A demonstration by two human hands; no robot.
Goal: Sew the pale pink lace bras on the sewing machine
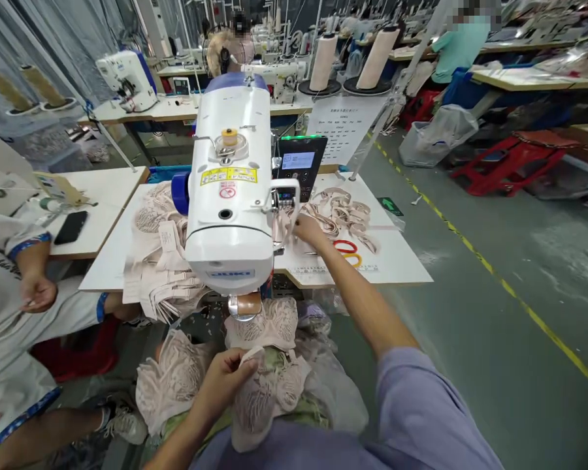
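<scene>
My left hand [228, 378] pinches the edge of a pale pink lace bra [255, 408] low in front of me, close to my lap. My right hand [308, 232] reaches past the right side of a white sewing machine [229, 196]; its fingers are partly hidden by the machine's parts, so what they touch is unclear. Just beyond that hand lies a heap of pale pink straps [340, 212]. Scissors with red and yellow handles [347, 253] rest beside my right forearm. Another lace bra [262, 323] hangs under the machine head, and more lie in a pile [176, 378] at left.
Stacked bras [164, 261] cover the table's left side. A control screen [301, 163] stands behind the machine, near two thread cones [323, 62]. At left, a seated person's hand [38, 290] is close to a phone [71, 228]. Red stools [514, 160] stand at right.
</scene>
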